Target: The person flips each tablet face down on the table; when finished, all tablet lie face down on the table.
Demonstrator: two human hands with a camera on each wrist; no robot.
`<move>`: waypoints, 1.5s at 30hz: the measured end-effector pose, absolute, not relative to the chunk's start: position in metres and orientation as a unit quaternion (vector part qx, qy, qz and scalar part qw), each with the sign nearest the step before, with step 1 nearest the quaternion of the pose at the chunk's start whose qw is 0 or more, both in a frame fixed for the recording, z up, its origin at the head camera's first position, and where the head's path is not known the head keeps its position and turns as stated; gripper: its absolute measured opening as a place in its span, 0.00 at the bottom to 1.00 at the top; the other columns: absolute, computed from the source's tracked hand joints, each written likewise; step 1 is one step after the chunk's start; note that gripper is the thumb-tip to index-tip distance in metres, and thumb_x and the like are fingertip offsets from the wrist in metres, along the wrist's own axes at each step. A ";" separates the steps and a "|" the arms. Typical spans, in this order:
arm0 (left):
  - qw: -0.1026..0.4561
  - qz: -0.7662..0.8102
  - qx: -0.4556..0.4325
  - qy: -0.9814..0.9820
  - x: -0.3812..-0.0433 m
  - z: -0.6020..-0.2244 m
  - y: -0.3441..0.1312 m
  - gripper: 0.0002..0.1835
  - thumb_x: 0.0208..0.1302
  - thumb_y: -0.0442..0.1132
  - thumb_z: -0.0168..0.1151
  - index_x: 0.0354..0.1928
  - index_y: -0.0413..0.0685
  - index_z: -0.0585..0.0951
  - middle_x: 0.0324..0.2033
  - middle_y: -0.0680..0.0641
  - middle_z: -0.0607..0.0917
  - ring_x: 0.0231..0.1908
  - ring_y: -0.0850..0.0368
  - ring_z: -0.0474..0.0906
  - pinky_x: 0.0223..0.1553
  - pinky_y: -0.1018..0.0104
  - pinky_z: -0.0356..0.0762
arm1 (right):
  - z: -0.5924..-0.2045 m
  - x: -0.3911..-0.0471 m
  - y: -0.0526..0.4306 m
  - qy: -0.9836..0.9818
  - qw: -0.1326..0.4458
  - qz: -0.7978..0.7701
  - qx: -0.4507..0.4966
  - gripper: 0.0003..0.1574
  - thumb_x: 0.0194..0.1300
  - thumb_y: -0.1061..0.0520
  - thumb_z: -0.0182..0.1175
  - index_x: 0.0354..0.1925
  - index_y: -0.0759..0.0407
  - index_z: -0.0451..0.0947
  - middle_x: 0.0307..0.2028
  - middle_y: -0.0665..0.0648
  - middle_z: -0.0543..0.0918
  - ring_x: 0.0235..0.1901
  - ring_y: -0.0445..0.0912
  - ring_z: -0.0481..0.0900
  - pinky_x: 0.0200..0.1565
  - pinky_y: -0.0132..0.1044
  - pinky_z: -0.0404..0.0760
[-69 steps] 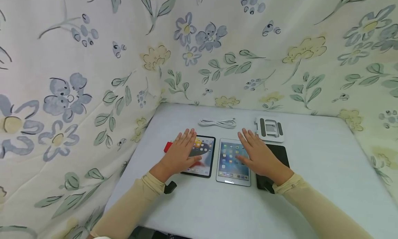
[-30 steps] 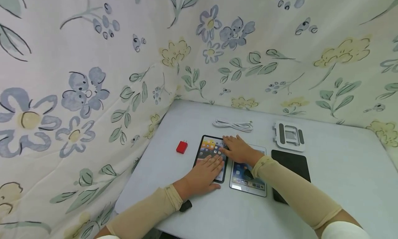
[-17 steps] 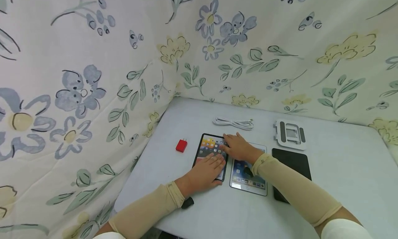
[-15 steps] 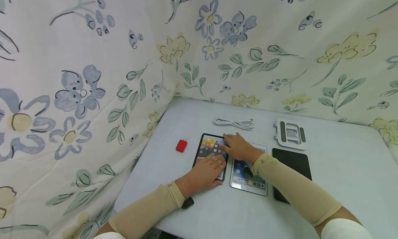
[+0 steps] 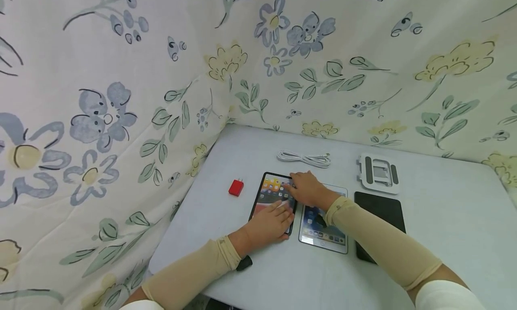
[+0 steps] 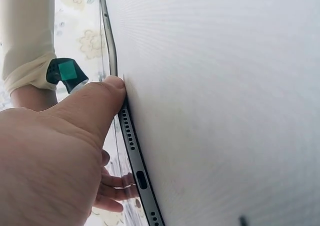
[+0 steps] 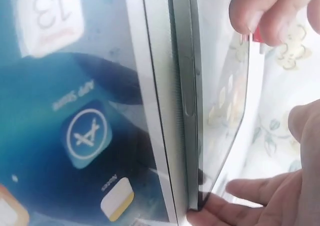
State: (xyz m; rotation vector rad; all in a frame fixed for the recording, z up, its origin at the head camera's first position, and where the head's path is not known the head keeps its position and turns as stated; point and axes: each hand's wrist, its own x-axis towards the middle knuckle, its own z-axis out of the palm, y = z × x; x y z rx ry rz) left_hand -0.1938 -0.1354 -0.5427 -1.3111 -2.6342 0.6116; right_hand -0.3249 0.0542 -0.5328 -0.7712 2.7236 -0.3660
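Note:
A dark-framed tablet (image 5: 271, 184) lies face up with several app icons on its screen. My left hand (image 5: 266, 227) rests across its lower part, fingers fairly straight over the screen. In the left wrist view, the left thumb (image 6: 107, 94) touches its edge at a corner, beside speaker holes and a charging port. At the tablet's upper right corner is my right hand (image 5: 308, 191); a fingertip (image 7: 197, 217) touches the corner in the right wrist view, while the thumb stays above the screen. Under the right forearm lies a white-framed tablet (image 5: 323, 242), partly hidden.
A red charger plug (image 5: 236, 187) sits left of the tablets. Behind them lies a coiled white cable (image 5: 304, 159). To the right are a silver folding stand (image 5: 378, 173) and a black tablet-shaped slab (image 5: 379, 209). Floral cloth hangs behind the white table (image 5: 210, 202).
Earlier both hands were spread over the tablets. The right hand has since moved left to the dark tablet's corner, and the left hand lower, uncovering the red plug. The last second shows almost no movement.

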 end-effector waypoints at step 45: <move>0.080 -0.221 -0.350 -0.907 -0.176 -0.519 -0.159 0.38 0.75 0.41 0.62 0.80 0.32 0.63 0.68 0.38 0.80 0.38 0.55 0.83 0.49 0.63 0.84 | -0.450 -0.304 0.060 0.900 0.119 -0.334 -0.252 0.52 0.83 0.28 0.41 0.82 0.66 0.57 0.76 0.69 0.67 0.71 0.63 0.71 0.69 0.62 0.70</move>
